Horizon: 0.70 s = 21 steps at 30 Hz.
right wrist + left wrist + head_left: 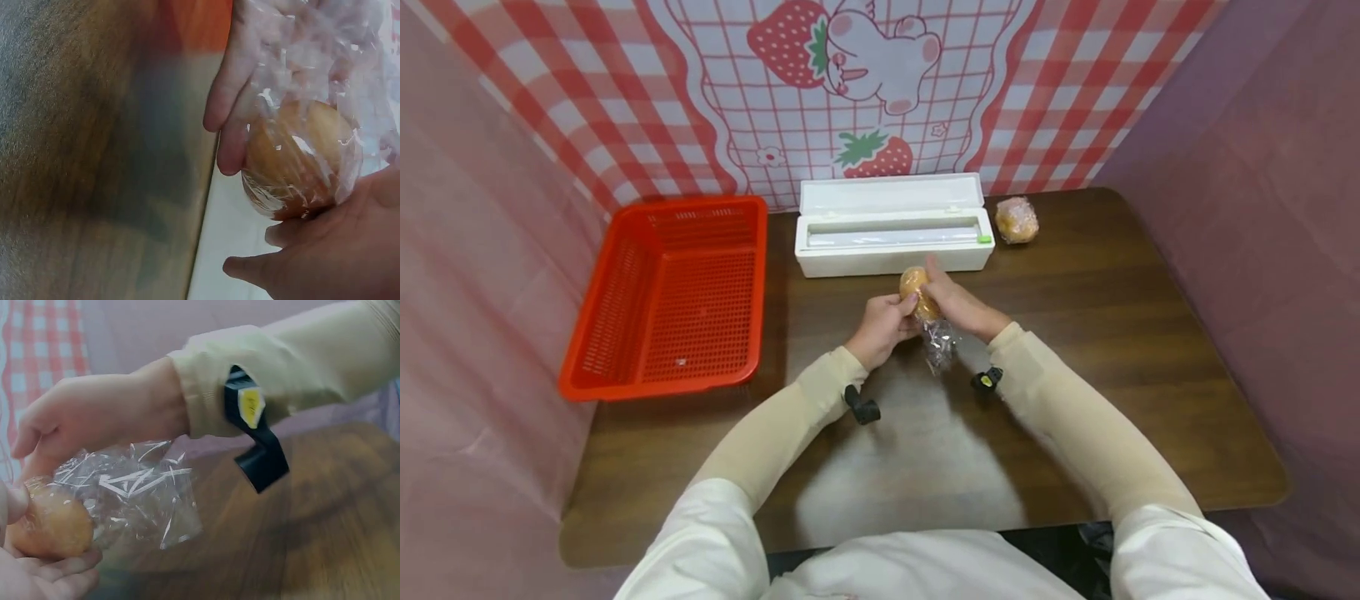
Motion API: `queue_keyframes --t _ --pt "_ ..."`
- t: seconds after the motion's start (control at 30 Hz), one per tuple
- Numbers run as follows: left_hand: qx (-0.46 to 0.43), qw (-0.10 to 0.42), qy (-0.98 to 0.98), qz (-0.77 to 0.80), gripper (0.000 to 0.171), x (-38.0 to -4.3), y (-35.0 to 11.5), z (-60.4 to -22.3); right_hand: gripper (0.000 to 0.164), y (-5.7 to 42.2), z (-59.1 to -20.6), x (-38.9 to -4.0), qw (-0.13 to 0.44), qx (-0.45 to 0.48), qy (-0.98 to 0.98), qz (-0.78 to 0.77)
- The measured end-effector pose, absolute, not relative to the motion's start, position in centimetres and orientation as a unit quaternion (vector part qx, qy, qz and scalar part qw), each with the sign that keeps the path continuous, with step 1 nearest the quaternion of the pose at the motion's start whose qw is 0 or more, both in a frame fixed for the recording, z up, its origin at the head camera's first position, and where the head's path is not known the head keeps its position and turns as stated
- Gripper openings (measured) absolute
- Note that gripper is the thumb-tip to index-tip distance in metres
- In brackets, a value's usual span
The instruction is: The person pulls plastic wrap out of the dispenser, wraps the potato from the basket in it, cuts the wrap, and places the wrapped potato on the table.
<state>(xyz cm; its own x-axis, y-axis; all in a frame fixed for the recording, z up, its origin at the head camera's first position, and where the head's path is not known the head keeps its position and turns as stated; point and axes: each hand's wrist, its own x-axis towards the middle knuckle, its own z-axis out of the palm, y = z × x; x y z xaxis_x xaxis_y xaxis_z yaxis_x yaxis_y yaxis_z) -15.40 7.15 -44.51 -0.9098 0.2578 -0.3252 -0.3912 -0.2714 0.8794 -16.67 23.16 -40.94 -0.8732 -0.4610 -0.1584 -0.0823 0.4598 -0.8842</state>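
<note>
A round golden-brown bread bun [913,282] wrapped in clear plastic film [937,342] is held between both hands in front of the white box. The left hand [882,329] grips it from the left, thumb on its side and fingers beneath. From the other side the right hand [958,304] holds the bun, one finger sticking out past it. Loose crumpled film [147,494] trails off the bun in the left wrist view. In the right wrist view, film lies bunched across the left hand's palm above the bun [300,156].
A white film dispenser box [891,262] stands lid up at the back, a clear roll inside. Another wrapped bun [1017,221] sits to its right. At the left is a red plastic basket [571,383] with a tiny pale bit on its floor. A checked cloth [1075,75] hangs behind.
</note>
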Motion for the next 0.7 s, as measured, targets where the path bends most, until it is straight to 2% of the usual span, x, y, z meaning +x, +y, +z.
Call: queue_keyframes --t 0.27,0.5,0.57,0.7 --pt "-0.101 0.217 0.464 0.853 0.034 -16.3 5.9 -45.1 0.069 22.4 -40.7 -15.5 0.186 -0.198 0.884 -0.379" --pt "-0.073 0.263 0.381 0.883 0.04 -16.0 4.9 -45.9 0.061 23.8 -40.4 -14.9 0.142 -0.279 0.868 -0.385" --pt "-0.064 0.277 0.352 0.892 0.044 -15.8 4.5 -46.1 0.066 24.2 -40.6 -14.9 0.122 -0.304 0.859 -0.393" --pt "-0.062 0.3 0.285 0.908 0.052 -15.4 4.1 -46.4 0.09 24.2 -41.5 -14.9 0.07 -0.343 0.873 -0.338"
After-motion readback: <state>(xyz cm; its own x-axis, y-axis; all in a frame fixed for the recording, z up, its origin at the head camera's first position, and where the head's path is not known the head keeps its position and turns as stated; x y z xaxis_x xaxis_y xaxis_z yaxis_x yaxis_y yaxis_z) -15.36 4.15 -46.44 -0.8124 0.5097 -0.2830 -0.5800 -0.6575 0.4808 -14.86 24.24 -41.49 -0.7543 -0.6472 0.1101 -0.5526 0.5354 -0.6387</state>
